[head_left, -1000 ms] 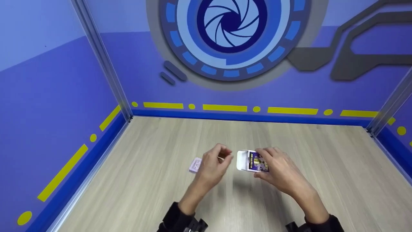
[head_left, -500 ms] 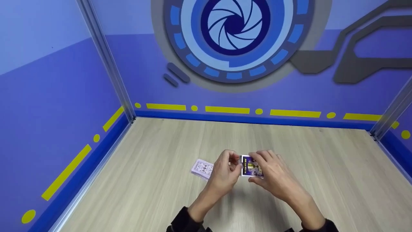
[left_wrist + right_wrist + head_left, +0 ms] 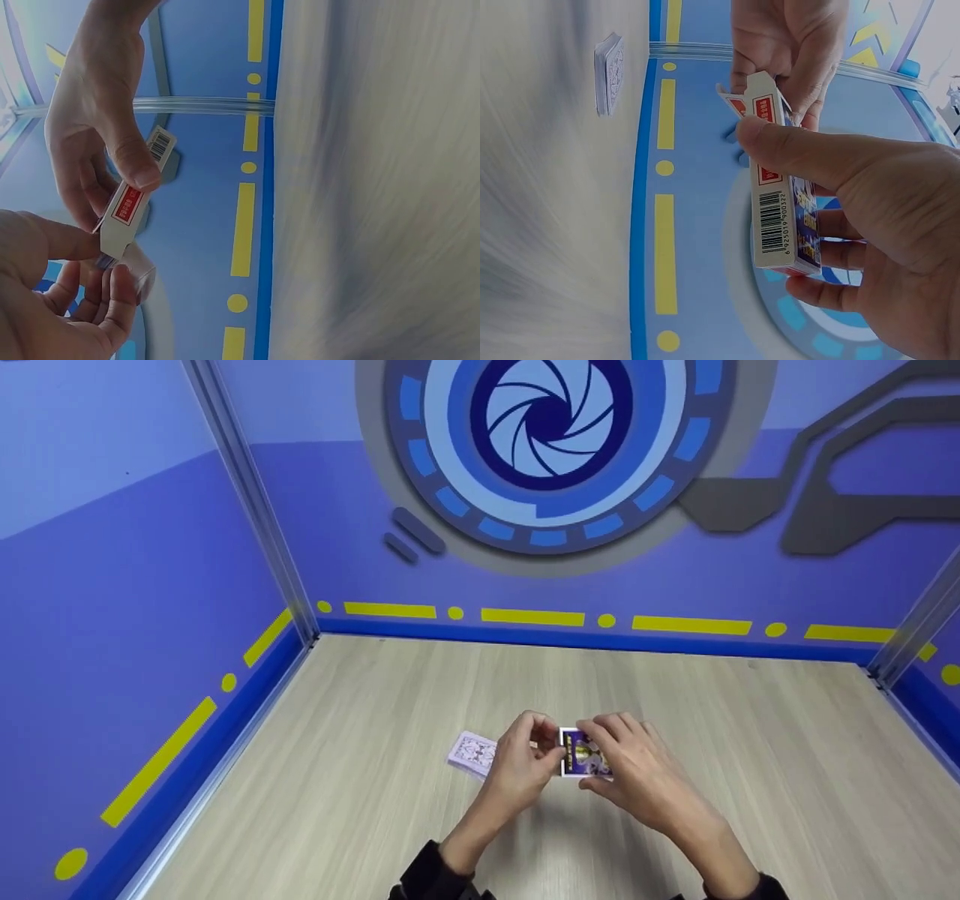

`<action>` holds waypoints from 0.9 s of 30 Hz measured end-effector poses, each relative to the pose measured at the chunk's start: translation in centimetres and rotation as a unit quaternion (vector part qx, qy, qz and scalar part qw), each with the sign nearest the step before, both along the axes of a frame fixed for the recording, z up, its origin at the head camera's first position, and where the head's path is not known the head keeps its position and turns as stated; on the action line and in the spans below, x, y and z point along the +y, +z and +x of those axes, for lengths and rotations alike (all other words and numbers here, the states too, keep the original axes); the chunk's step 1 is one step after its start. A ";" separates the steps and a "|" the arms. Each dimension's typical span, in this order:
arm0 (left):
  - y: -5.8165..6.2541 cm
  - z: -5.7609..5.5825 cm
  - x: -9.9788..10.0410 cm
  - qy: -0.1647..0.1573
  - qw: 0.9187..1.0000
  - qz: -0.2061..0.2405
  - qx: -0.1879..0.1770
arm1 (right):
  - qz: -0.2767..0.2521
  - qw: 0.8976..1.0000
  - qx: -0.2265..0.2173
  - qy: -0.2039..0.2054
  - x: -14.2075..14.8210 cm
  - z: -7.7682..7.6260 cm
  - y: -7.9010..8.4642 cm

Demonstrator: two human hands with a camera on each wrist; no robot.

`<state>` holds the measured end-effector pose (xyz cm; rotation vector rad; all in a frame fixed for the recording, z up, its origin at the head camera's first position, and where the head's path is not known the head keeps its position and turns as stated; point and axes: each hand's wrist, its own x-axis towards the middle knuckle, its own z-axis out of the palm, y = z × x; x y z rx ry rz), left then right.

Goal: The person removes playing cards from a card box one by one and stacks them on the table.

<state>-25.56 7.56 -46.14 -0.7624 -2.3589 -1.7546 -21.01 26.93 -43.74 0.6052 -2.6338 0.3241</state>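
Note:
My right hand (image 3: 641, 765) holds a small playing-card box (image 3: 586, 755) with a purple printed face, thumb on the near side and fingers over the far side. A barcode and red label show on the box's narrow side in the right wrist view. At its left, flapped end is my left hand (image 3: 521, 757), fingers curled and pinching about the edge. A flap (image 3: 140, 274) sticks out beside those fingertips in the left wrist view. On the table, partly hidden behind the left hand, lies a deck of cards (image 3: 472, 752) with patterned backs.
The wood-grain table (image 3: 360, 810) is bounded by a blue back wall (image 3: 300, 525) and side walls with yellow markings. A metal corner post (image 3: 262, 517) stands at the left. Dark wrist bands (image 3: 435, 877) show at the lower edge.
The left hand has moved right to the box's end, where the white flap stood out in the oldest frame. More of the deck is now uncovered. The right hand keeps its hold.

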 end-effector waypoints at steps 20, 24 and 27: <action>0.1 -0.4 -0.3 0.006 0.998 0.012 -0.058 | 0.007 1.000 -0.002 0.012 -0.1 0.0 -0.1; 0.2 -0.5 -0.4 -0.019 0.996 0.029 -0.082 | 0.002 1.000 -0.007 0.011 0.0 -0.1 -0.2; 0.2 -0.6 -0.7 -0.031 0.995 0.032 -0.094 | 0.000 1.000 -0.009 0.008 0.1 -0.1 -0.2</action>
